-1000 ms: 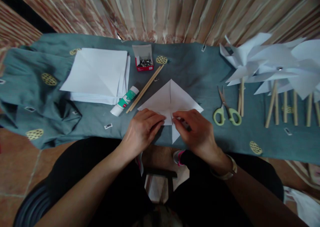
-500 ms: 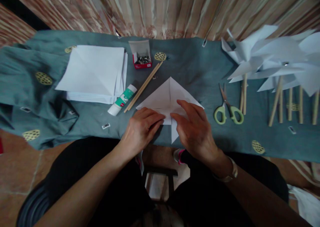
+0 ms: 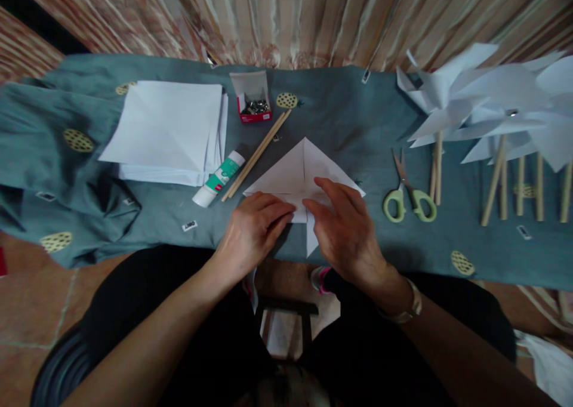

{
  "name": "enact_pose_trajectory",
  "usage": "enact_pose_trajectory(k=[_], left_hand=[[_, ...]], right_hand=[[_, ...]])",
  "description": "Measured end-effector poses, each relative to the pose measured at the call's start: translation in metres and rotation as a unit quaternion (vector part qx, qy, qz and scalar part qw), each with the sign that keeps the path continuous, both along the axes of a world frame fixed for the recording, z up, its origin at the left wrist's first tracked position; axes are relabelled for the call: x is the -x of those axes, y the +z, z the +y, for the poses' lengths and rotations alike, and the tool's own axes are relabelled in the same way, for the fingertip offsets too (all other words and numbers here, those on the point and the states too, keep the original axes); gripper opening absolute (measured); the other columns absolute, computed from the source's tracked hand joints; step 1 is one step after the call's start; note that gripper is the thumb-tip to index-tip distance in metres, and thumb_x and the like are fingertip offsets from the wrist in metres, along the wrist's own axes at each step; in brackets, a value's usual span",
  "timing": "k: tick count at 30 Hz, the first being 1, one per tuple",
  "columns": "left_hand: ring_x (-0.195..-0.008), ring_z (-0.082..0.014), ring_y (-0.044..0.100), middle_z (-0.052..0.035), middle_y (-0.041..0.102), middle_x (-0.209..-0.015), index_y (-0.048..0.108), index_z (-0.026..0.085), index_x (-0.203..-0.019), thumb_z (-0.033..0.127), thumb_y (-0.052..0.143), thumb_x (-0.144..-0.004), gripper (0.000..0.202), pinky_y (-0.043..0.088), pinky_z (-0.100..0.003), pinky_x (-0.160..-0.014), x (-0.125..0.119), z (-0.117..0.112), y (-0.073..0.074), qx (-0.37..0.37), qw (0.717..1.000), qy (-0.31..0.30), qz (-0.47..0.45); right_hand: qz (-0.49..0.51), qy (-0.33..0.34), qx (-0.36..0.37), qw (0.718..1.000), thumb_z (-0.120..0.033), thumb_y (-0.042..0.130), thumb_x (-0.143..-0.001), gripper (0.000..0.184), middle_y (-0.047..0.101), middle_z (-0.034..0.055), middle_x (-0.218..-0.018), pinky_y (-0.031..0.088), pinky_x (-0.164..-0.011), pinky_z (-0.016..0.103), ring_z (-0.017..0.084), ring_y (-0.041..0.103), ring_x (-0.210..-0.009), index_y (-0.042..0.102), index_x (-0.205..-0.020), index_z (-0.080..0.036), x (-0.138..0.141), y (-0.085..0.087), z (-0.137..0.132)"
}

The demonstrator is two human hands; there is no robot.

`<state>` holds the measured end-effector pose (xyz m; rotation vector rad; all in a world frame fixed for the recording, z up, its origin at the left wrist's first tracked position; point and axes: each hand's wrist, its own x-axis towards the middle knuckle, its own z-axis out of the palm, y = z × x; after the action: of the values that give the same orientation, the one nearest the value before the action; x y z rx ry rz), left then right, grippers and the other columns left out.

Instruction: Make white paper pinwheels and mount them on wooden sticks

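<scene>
A white sheet of paper [image 3: 286,171] with cut slits lies in front of me, one corner pointing away and a narrow point hanging down at the near side. My left hand [image 3: 248,231] is closed on its near left part, thumb and fingers pressed together at a folded-in flap. Over the right half rests my right hand [image 3: 351,231], thumb and index finger apart, their tips near the sheet's centre. Part of the paper is hidden beneath both hands.
Left are a paper stack [image 3: 165,120], a glue stick [image 3: 219,180] and wooden sticks [image 3: 257,154]. Behind them sits an open red box of small metal fasteners [image 3: 255,108]. Green-handled scissors [image 3: 407,195] and several paper pinwheels [image 3: 452,96] lie right, on the grey-green cloth [image 3: 349,108].
My right hand has shifted very slightly left and away from me over the paper. The left hand and the sheet have stayed practically where they were.
</scene>
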<state>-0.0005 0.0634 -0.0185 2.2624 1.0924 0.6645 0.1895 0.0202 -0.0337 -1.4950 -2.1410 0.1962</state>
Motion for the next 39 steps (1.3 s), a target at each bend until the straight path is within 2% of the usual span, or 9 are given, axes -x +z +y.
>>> enact_pose_trajectory(k=[3,11,17,22,26,29,32,35,39], left_hand=[[-0.085,-0.0178,0.064,-0.0073,0.07,-0.09,0.07,0.015,-0.098,0.023,0.053,-0.093,0.02,0.052,-0.031,-0.078,0.0,0.001,0.0,-0.005,1.0,-0.005,0.001],[-0.084,-0.0178,0.064,-0.0077,0.07,-0.089,0.07,0.014,-0.096,0.022,0.054,-0.092,0.019,0.052,-0.031,-0.077,0.0,0.002,-0.001,-0.018,1.0,-0.01,0.003],[-0.084,-0.0177,0.064,-0.0077,0.068,-0.091,0.07,0.015,-0.096,0.024,0.05,-0.093,0.022,0.052,-0.031,-0.077,-0.001,0.0,0.0,-0.015,1.0,-0.005,0.026],[-0.086,-0.0189,0.063,-0.0086,0.065,-0.096,0.069,0.015,-0.099,0.028,0.054,-0.091,0.021,0.053,-0.033,-0.078,0.0,-0.002,0.0,-0.01,0.999,-0.014,0.042],[-0.087,-0.0195,0.063,-0.0084,0.064,-0.096,0.068,0.015,-0.1,0.027,0.057,-0.09,0.019,0.053,-0.034,-0.079,0.001,-0.002,-0.001,-0.008,0.999,-0.014,0.048],[-0.087,-0.0196,0.063,-0.008,0.064,-0.096,0.068,0.015,-0.1,0.026,0.058,-0.089,0.018,0.053,-0.034,-0.079,0.001,-0.002,-0.001,-0.012,0.999,-0.015,0.049],[-0.088,-0.0199,0.063,-0.0081,0.064,-0.097,0.069,0.016,-0.1,0.025,0.06,-0.088,0.018,0.054,-0.035,-0.079,0.0,-0.002,-0.002,-0.017,0.998,-0.016,0.052],[-0.089,-0.0199,0.063,-0.0081,0.064,-0.098,0.069,0.016,-0.1,0.025,0.06,-0.088,0.018,0.054,-0.035,-0.079,0.001,-0.001,-0.001,-0.022,0.998,-0.019,0.047],[-0.094,-0.0208,0.064,-0.0095,0.065,-0.101,0.068,0.015,-0.103,0.026,0.057,-0.089,0.02,0.055,-0.036,-0.083,0.004,-0.001,0.0,-0.034,0.998,-0.023,0.038]], right_hand=[[-0.002,-0.005,0.003,1.0,-0.01,0.048,-0.088,0.038,0.05,0.0061,-0.138,0.044,-0.101,0.048,0.028,0.045,-0.127,0.056,-0.12,-0.029,0.002,-0.001,0.002],[-0.061,-0.012,-0.027,0.998,-0.012,0.044,-0.091,0.026,0.054,0.0145,-0.135,0.046,-0.096,0.044,0.028,0.047,-0.123,0.06,-0.111,-0.018,0.005,-0.003,0.011],[-0.095,0.007,-0.034,0.995,-0.008,0.042,-0.092,0.029,0.057,0.0149,-0.135,0.045,-0.094,0.042,0.027,0.049,-0.122,0.057,-0.115,-0.016,0.011,-0.002,0.009],[-0.071,0.021,-0.02,0.997,-0.007,0.042,-0.091,0.033,0.057,0.0126,-0.137,0.044,-0.098,0.042,0.025,0.049,-0.125,0.056,-0.119,-0.018,0.016,-0.007,0.007],[0.055,0.018,0.011,0.998,-0.012,0.041,-0.091,0.034,0.053,0.013,-0.139,0.042,-0.105,0.045,0.025,0.046,-0.13,0.057,-0.121,-0.018,0.002,-0.008,0.012],[0.134,-0.019,0.022,0.991,-0.017,0.039,-0.093,0.039,0.052,0.0109,-0.14,0.042,-0.108,0.044,0.022,0.047,-0.131,0.052,-0.13,-0.02,-0.017,-0.006,0.021],[0.11,-0.069,0.015,0.991,-0.019,0.043,-0.092,0.043,0.054,0.0122,-0.138,0.04,-0.109,0.048,0.025,0.048,-0.131,0.048,-0.135,-0.018,-0.031,-0.005,0.031],[0.069,-0.083,0.007,0.994,-0.021,0.048,-0.09,0.044,0.059,0.0156,-0.132,0.043,-0.105,0.052,0.029,0.054,-0.124,0.051,-0.133,-0.015,-0.036,-0.004,0.038],[0.078,-0.104,0.026,0.991,-0.023,0.053,-0.086,0.042,0.069,0.0137,-0.115,0.053,-0.09,0.049,0.028,0.066,-0.101,0.057,-0.127,-0.015,-0.039,0.001,0.038]])
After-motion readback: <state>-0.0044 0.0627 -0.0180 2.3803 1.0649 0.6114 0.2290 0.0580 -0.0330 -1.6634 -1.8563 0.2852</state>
